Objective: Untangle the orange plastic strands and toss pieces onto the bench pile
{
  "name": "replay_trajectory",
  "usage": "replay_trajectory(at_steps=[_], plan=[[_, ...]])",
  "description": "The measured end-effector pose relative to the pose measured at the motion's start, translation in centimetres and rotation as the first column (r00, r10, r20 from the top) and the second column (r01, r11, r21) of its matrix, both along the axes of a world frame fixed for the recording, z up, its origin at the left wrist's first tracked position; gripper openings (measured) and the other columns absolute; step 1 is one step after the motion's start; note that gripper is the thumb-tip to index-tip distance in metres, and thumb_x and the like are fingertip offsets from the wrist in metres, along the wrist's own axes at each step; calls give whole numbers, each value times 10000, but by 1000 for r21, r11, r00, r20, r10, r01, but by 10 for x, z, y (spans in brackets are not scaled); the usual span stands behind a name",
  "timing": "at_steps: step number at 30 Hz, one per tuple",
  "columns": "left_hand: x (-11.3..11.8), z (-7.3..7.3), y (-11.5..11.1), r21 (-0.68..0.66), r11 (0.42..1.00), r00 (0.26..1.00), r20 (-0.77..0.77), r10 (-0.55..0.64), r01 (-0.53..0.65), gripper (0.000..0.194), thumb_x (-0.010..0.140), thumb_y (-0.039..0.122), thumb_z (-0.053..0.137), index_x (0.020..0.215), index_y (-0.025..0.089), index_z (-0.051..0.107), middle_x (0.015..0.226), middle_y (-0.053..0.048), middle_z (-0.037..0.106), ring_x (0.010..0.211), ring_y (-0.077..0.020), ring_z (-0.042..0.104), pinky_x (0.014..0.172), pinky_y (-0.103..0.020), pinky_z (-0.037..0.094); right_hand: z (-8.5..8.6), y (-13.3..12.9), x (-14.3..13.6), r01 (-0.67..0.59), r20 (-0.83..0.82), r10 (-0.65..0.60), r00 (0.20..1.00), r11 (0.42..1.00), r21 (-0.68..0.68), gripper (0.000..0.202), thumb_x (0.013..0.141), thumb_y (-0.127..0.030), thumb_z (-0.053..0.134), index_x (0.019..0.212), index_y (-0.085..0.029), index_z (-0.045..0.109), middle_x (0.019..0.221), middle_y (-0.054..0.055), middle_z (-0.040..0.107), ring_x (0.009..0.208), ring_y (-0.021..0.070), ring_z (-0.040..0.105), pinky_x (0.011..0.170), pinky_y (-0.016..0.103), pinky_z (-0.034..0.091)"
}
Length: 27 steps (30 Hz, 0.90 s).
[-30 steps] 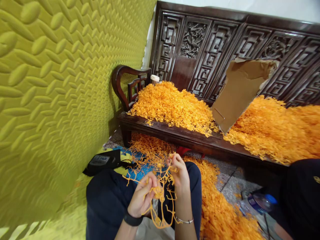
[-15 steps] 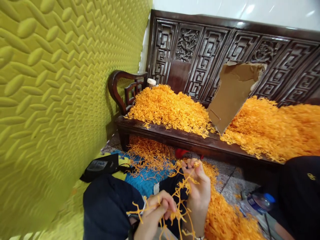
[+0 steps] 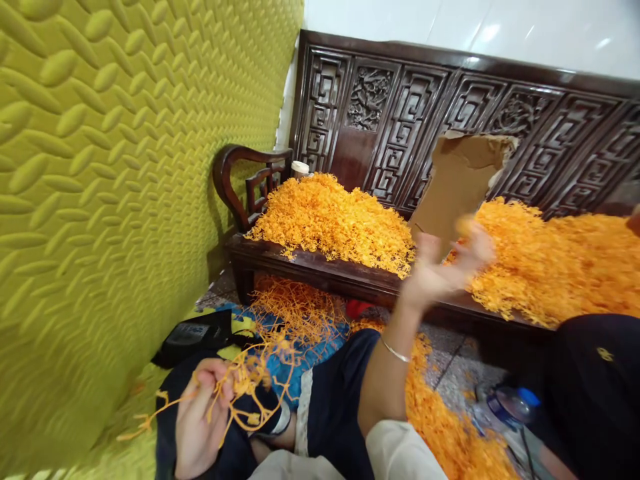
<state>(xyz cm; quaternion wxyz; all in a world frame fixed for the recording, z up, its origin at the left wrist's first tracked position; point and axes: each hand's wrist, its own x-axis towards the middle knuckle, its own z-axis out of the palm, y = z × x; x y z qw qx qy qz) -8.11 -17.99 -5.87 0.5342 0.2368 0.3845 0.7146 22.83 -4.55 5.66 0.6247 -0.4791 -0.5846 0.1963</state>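
My left hand is closed on a tangle of thin orange strands that hangs out on both sides of it over my lap. My right hand, blurred by motion, is raised in front of the bench with its fingers apart. A small orange blur shows at its fingertips; whether it is gripped is unclear. Behind the hand leans a brown cardboard sheet, between a left orange pile and a right orange pile on the bench.
The dark carved bench stands ahead, beside a yellow textured wall. Orange strands and loose pieces lie on the floor. A black bag is at left. At right are a bottle and a person in dark clothing.
My right hand has left the strands and moved up and right toward the bench, its fingers spreading. My left hand has shifted left with the tangle.
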Motion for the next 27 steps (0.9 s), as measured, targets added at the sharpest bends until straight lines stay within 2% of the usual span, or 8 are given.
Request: replay_trajectory(at_steps=[2,4,8,11,17,19,22,27], plan=[[10,5,1,29,999,1000,8,-21,20,355,532,456,821,639,181,624,442,34,520,487,-102,506,554,-187,495,-8,13,-3,140,0,-140,990,990,22,526,741,-423,634,1144,-90,572,1302,120,516,1238,161,420,1019,306,363],[16,8,3,40,998,999,15,-40,40,353,546,465,813,641,182,625,445,29,531,507,-107,519,570,-187,495,-32,18,-13,203,23,-202,979,979,-24,533,685,-341,711,1156,-129,581,1295,132,524,1252,218,422,1062,396,305],[20,7,13,82,992,995,25,-93,91,325,591,462,792,681,189,640,445,18,540,566,-130,549,589,-194,487,-91,4,-44,33,52,-23,998,978,-204,332,712,-354,687,966,-142,672,1019,126,670,991,255,608,924,431,429],[19,6,20,140,987,995,41,-88,81,305,617,451,782,693,190,645,454,20,542,585,-130,556,629,-206,487,-115,-19,-66,-142,33,157,987,952,-273,272,740,-381,661,881,-151,693,855,89,705,808,225,656,779,371,500],[22,5,21,190,978,994,59,-97,84,273,677,441,745,706,184,655,469,21,547,589,-136,571,637,-225,487,-109,-62,-102,-489,-130,473,871,816,-308,268,840,-383,567,1021,-211,665,1028,67,678,975,203,625,864,335,478],[23,5,20,197,976,991,69,-111,96,277,682,444,741,703,183,652,467,23,543,576,-129,564,638,-226,486,-105,-70,-111,-542,-98,538,837,792,-282,314,823,-367,601,1108,-239,631,1130,65,639,1067,209,582,912,343,452],[24,4,18,200,973,988,76,-133,115,281,689,452,732,699,186,643,467,26,536,578,-126,561,642,-226,482,-107,-74,-118,-532,16,554,832,808,-253,347,785,-335,656,1121,-255,625,1118,61,628,1045,203,574,890,333,447],[17,3,18,116,991,994,69,-81,72,294,676,443,747,708,171,638,458,33,523,566,-113,548,638,-212,477,-119,-69,-114,-399,-13,405,914,893,-206,122,765,-300,664,709,-192,660,735,20,619,717,147,566,681,266,436]])
